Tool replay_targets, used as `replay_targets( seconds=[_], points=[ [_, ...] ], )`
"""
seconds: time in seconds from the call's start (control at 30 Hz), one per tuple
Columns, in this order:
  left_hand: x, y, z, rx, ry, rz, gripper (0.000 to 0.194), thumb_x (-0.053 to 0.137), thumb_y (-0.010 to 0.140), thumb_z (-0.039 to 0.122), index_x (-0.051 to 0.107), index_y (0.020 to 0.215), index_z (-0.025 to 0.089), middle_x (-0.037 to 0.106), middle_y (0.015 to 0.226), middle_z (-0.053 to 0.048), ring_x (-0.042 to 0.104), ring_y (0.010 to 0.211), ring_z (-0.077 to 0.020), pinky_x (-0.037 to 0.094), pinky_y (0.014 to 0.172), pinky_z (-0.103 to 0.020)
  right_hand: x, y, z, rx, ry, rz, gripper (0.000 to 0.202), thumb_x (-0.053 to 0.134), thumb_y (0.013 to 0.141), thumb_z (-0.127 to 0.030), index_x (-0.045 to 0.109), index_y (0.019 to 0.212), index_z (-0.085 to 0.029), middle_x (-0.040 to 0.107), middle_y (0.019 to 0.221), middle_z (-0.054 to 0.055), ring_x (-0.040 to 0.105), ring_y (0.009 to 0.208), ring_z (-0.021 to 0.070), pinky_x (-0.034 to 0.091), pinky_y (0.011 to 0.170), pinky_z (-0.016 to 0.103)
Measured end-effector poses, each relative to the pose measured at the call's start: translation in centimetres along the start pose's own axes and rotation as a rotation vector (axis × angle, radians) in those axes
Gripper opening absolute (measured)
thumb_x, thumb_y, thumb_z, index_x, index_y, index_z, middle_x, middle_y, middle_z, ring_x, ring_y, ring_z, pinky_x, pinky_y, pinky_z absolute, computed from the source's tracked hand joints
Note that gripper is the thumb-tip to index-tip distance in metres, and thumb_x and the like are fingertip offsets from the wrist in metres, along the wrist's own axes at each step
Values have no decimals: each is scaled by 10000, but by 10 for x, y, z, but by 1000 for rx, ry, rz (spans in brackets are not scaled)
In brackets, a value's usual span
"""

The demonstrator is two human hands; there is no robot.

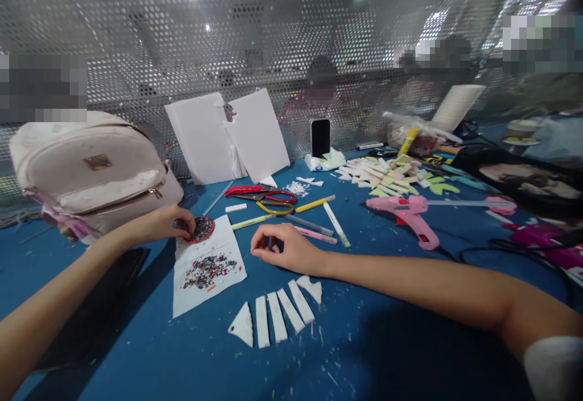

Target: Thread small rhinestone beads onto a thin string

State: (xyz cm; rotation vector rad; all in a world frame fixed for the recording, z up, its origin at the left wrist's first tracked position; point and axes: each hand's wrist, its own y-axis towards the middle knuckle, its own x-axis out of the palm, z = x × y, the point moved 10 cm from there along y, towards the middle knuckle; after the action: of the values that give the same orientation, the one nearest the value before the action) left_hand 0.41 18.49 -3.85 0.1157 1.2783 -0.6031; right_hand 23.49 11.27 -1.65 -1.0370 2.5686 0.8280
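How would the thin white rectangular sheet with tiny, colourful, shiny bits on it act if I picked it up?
The thin white sheet would probably flop, because it looks like paper. The tiny, colourful, shiny bits might slide off, since they look loosely scattered. It could also bump the round, red-rimmed disc overlapping its far edge in this view.

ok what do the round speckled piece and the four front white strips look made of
Round piece: base unclear; its shiny, multicoloured flecks look like plastic or foil glitter. White strips: probably foam board or thick card, judging by their matte faces and thick edges.
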Motion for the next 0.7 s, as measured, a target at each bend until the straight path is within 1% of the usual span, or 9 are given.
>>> replay_targets(
  seconds=[0.2,0.43,0.5,0.57,0.63,0.7],
  points=[
    [-11,-5,9,-11,38,91,156,614,771,320,716,761,202,749,770,-35,665,739,-199,467,701,-260,0,0,-2,-17,1,2,71,613,913,-229,640,884,-169,634,806,7,535,668,105,396,573,228],
    [-25,-12,16,22,45,224,185,600,802,334,722,824,196,750,805,-48,658,743,-202,483,698,-276,0,0,-2,-23,8,6,77,612,918,-232,638,889,-166,634,811,7,548,682,104,395,567,222],
    [-27,-15,19,29,39,259,205,586,822,336,734,872,203,758,855,-49,660,770,-201,488,719,-278,0,-1,-2,-27,11,5,82,613,920,-237,638,888,-165,632,805,6,553,688,105,391,561,220],
    [-30,-19,25,43,33,299,235,578,839,340,745,941,209,766,925,-57,665,815,-204,493,748,-283,0,-1,-2,-28,18,3,86,614,920,-241,637,888,-165,629,797,4,553,686,105,387,556,219],
    [-33,-24,37,69,19,344,256,584,854,355,752,983,212,769,967,-66,667,842,-207,498,768,-289,-1,-1,-2,-26,20,5,90,616,919,-244,636,883,-165,629,796,4,551,684,105,387,557,221],
    [-36,-31,52,82,-22,391,239,609,859,379,760,947,215,773,953,-65,670,843,-205,505,782,-293,-1,-1,-1,-18,14,10,92,616,918,-246,635,879,-166,629,796,5,544,676,107,390,561,226]
  ],
)
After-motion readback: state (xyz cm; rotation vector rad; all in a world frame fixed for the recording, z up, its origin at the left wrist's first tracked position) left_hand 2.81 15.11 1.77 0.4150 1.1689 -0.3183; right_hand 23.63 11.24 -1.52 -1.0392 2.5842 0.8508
